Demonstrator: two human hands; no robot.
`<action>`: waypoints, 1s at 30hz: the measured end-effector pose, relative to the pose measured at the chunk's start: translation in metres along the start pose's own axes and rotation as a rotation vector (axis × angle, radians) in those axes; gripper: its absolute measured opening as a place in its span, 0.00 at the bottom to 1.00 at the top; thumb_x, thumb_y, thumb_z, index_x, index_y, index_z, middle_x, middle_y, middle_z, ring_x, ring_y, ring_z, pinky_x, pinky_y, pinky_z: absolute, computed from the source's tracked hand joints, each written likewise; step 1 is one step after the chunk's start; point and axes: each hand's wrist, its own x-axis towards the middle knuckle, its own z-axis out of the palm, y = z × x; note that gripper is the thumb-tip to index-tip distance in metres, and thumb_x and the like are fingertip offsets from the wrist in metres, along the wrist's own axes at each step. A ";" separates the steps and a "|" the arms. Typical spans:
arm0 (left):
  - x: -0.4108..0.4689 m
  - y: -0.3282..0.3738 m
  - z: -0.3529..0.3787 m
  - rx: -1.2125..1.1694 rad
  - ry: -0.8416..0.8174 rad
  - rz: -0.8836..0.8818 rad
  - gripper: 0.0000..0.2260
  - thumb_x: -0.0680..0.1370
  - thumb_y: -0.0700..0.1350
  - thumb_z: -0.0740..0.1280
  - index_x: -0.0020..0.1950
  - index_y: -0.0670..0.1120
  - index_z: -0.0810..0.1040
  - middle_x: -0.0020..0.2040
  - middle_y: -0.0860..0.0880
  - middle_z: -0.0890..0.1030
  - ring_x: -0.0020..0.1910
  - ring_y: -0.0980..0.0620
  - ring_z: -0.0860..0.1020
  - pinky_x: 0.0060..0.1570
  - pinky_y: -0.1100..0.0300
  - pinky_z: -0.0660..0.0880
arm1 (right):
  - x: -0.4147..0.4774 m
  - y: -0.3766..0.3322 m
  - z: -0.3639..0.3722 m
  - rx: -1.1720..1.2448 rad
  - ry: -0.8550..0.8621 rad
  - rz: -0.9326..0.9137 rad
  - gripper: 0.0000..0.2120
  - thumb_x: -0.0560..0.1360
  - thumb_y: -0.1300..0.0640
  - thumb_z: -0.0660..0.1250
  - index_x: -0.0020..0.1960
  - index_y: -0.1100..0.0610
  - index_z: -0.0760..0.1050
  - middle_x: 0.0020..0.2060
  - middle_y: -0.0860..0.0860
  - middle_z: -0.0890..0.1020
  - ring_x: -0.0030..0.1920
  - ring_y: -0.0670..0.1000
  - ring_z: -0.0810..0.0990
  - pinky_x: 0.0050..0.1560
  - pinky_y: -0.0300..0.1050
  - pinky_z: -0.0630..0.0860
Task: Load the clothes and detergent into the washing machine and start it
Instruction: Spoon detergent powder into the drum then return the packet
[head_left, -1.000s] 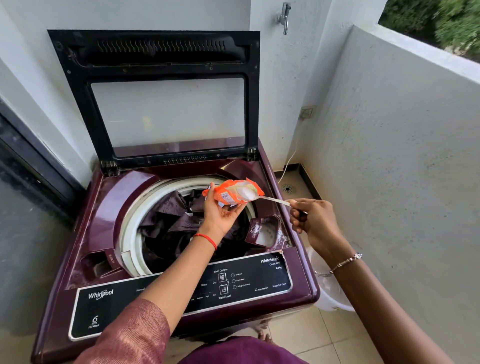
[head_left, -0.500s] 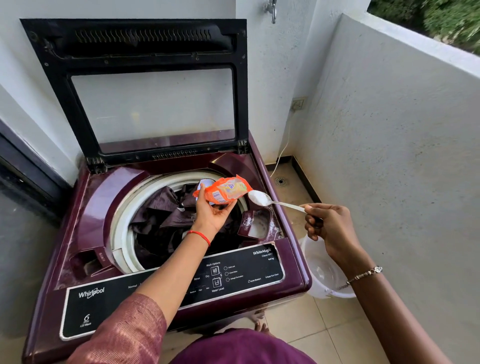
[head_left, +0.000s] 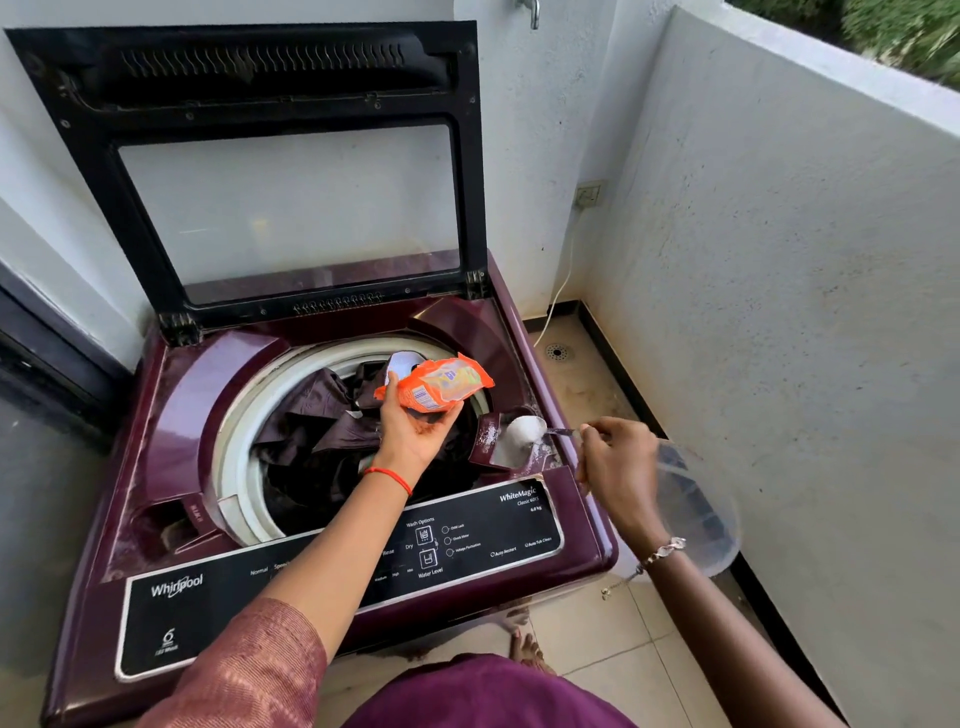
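The right hand (head_left: 618, 462), its grip closed on the spoon (head_left: 535, 430) handle, holds the heaped bowl just over the detergent tray (head_left: 506, 447), handle running back rightward, while the left hand (head_left: 415, 423) clasps the orange detergent packet (head_left: 441, 387) above the drum's clothes (head_left: 317, 415), left of that tray.

Maroon washing machine (head_left: 524, 332); orange detergent packet (head_left: 436, 384) — white powder (head_left: 522, 431).

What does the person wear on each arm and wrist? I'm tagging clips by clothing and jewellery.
The left hand has a thin red thread band around the wrist, and a pinkish-maroon woven sleeve covers the upper arm. The right hand has a silver chain bracelet at the wrist; no sleeve shows on that arm.
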 end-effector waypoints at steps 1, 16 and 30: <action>0.000 0.000 0.000 0.003 0.001 0.001 0.19 0.78 0.58 0.59 0.48 0.41 0.74 0.68 0.40 0.70 0.65 0.41 0.71 0.66 0.44 0.67 | 0.000 0.000 0.005 -0.076 0.004 -0.081 0.13 0.75 0.67 0.60 0.33 0.67 0.77 0.22 0.58 0.75 0.21 0.52 0.70 0.25 0.51 0.73; -0.006 0.002 0.005 -0.058 -0.010 -0.015 0.20 0.79 0.57 0.59 0.48 0.40 0.73 0.68 0.38 0.70 0.68 0.39 0.69 0.67 0.44 0.67 | 0.029 -0.040 -0.015 -0.341 -0.043 -0.671 0.06 0.72 0.70 0.63 0.38 0.66 0.77 0.29 0.58 0.79 0.26 0.53 0.74 0.27 0.46 0.72; -0.024 -0.001 0.028 -0.091 -0.078 -0.082 0.22 0.79 0.56 0.59 0.63 0.40 0.71 0.69 0.37 0.68 0.67 0.37 0.69 0.60 0.40 0.69 | 0.036 -0.082 0.004 0.027 -0.304 -0.372 0.05 0.76 0.63 0.64 0.45 0.58 0.79 0.23 0.49 0.74 0.23 0.48 0.71 0.29 0.45 0.72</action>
